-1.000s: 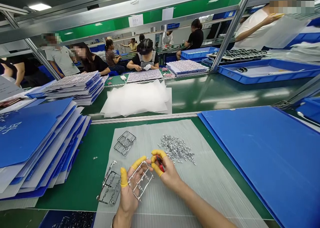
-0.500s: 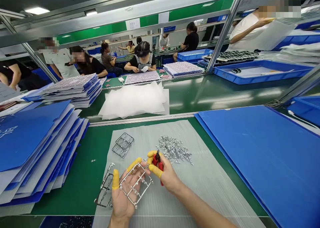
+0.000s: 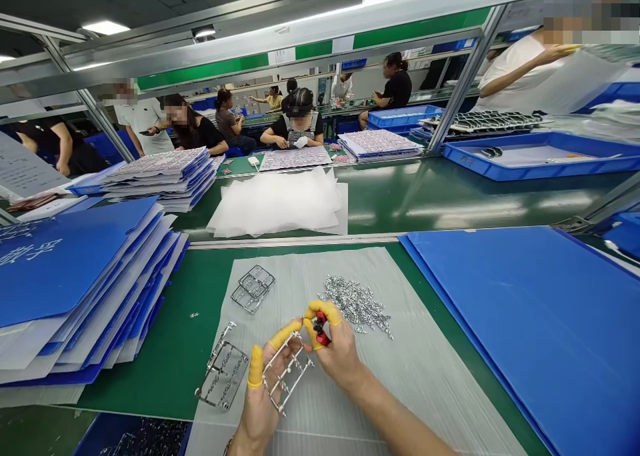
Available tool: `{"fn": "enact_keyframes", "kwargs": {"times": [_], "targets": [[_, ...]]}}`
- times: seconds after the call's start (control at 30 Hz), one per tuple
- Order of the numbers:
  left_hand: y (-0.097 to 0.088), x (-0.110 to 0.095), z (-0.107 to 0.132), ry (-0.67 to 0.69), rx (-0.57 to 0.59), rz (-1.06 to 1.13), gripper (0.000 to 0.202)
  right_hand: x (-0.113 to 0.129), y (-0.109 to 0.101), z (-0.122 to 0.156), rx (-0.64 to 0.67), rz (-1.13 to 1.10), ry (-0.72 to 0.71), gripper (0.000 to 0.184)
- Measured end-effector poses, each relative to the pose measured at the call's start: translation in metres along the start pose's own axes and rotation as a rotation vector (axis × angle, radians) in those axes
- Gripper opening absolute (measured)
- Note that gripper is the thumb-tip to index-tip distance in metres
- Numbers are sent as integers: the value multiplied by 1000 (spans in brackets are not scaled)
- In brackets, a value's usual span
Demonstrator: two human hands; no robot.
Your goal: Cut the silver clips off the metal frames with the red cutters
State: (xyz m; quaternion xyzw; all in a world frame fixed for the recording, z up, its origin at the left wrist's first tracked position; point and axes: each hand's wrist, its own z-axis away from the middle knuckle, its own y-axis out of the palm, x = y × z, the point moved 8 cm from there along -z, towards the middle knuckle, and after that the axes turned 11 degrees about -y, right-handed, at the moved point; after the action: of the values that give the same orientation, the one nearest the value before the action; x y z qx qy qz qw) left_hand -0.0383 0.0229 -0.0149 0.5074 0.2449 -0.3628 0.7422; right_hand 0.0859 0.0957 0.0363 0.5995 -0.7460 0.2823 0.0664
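My left hand [image 3: 263, 399], with yellow finger cots, holds a silvery plastic sprue frame [image 3: 289, 369] tilted above the sheet. In my right hand [image 3: 343, 353], also in yellow finger cots, are red-handled nippers [image 3: 321, 329] tucked in the palm. Its thumb and index finger come together at the frame's top corner, close to the left fingertips. Whether they pinch a small piece there is too small to tell. Another sprue frame [image 3: 223, 376] lies left of my left hand. Farther back are overlapping frames [image 3: 253, 288] and a pile of small silvery parts [image 3: 357, 303].
A white foam sheet [image 3: 425, 383] covers the bench middle. Stacked blue boards and sheets [image 3: 75, 263] rise at left; blue boards [image 3: 525, 303] lie at right. Below the front edge is a blue bin [image 3: 105, 436] of dark frames. Several people sit or stand beyond the bench.
The held frame has tipped more upright and my hands have drawn together at its top corner. The nippers have turned in my right hand. The view has shifted slightly left.
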Motion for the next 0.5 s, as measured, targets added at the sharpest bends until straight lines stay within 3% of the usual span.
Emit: {"fn": "enact_keyframes", "kwargs": {"times": [0.17,0.37,0.5], "targets": [[4,-1,-1,7,31,2,58,6,-4,-4,-21,20,-75,30],[2,2,0,-8,-5,-57,62,-3,-2,0,-10,-75,38,23],[11,-7,4,42,-13,-153,63,-11,2,7,-10,-141,134,21]]}}
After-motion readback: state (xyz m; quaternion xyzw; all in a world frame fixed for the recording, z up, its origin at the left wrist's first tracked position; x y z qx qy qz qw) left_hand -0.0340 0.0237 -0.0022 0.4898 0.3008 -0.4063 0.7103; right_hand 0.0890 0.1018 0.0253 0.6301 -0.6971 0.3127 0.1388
